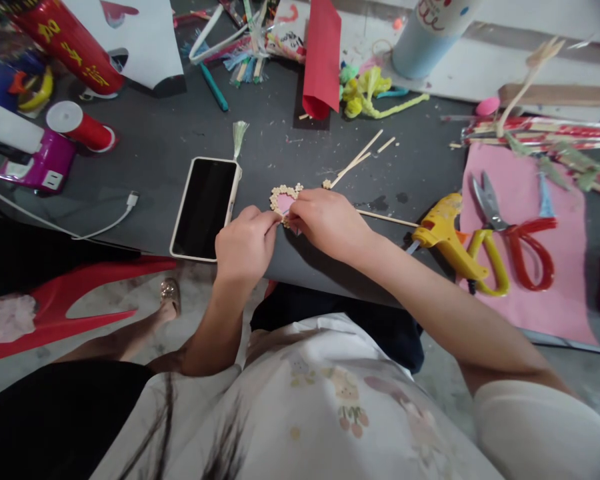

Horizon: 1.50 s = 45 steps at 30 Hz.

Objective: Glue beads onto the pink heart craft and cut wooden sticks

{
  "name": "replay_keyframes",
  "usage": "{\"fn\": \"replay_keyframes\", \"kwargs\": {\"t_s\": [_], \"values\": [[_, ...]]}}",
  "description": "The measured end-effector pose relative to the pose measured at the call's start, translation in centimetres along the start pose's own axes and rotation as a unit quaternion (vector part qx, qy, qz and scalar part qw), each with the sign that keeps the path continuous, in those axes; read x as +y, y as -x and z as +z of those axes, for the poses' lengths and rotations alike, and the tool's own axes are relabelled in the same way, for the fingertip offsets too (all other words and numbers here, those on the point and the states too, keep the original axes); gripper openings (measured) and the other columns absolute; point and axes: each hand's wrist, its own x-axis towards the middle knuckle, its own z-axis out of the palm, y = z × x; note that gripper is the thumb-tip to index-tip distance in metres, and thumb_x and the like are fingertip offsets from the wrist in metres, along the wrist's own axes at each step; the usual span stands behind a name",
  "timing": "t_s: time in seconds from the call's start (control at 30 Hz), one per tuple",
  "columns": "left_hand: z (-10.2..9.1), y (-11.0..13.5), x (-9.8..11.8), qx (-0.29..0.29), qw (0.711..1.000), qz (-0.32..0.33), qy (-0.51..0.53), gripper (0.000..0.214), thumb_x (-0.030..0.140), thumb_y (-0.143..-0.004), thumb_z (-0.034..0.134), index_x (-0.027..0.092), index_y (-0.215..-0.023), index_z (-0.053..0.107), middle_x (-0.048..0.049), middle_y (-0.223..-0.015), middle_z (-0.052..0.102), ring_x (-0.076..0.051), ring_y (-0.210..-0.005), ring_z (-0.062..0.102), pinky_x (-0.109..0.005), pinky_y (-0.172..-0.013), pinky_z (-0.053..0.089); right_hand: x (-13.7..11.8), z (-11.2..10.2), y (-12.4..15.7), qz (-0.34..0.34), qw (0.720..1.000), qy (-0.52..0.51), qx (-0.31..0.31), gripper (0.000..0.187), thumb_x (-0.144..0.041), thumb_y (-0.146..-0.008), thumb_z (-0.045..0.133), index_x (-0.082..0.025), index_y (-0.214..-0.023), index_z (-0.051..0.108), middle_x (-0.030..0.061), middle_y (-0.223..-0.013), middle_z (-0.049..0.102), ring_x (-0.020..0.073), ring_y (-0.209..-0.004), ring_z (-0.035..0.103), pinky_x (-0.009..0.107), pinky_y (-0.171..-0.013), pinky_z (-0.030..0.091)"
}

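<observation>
A small pink heart (284,199) edged with cream beads lies on the dark table (180,133) near its front edge. My left hand (246,243) is closed, its fingertips pinching the heart's lower left edge. My right hand (325,223) is also closed, with fingers pressed on the heart's right side. Part of the heart is hidden under my fingers. A thin wooden stick (387,219) runs out from under my right hand toward a yellow glue gun (447,240).
A phone (205,208) lies face up left of my hands, with a white cable (105,227) beside it. Red and yellow scissors (510,240) rest on pink paper (540,267) at right. Red paper rolls, sticks, pipe cleaners and a blue cylinder crowd the far side.
</observation>
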Motion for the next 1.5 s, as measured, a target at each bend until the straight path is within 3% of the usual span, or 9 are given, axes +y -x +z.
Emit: {"fn": "replay_keyframes", "kwargs": {"t_s": [0.57,0.93,1.5], "values": [[0.4,0.5,-0.2,0.072,0.995,0.008,0.065,0.019,0.027,-0.090,0.057,0.025,-0.100,0.074,0.0000,-0.080,0.068,-0.013,-0.073,0.062,-0.024,-0.064,0.040,1.5,-0.7,0.4,0.024,0.999,-0.008,0.021,0.018,-0.013,-0.087,0.052,-0.013,-0.082,0.069,0.0097,-0.084,0.066,0.0203,-0.080,0.057,0.031,-0.067,0.031],[0.3,0.2,-0.7,0.027,0.998,0.031,0.040,0.023,0.028,-0.090,0.055,0.028,-0.107,0.072,-0.0003,-0.081,0.067,-0.014,-0.072,0.061,-0.026,-0.061,0.038,0.6,-0.5,0.0,0.013,0.999,-0.044,-0.018,0.021,-0.012,-0.085,0.052,-0.015,-0.080,0.073,0.0091,-0.086,0.066,0.0218,-0.085,0.059,0.031,-0.071,0.035],[0.6,-0.3,-1.2,0.033,0.998,0.030,0.037,0.022,0.033,-0.092,0.055,0.031,-0.100,0.075,-0.0012,-0.083,0.065,-0.015,-0.076,0.062,-0.026,-0.059,0.037,0.9,0.6,-0.1,-0.027,0.999,-0.035,0.005,0.020,-0.012,-0.085,0.052,-0.015,-0.078,0.070,0.0080,-0.082,0.065,0.0204,-0.081,0.057,0.031,-0.069,0.033]]}}
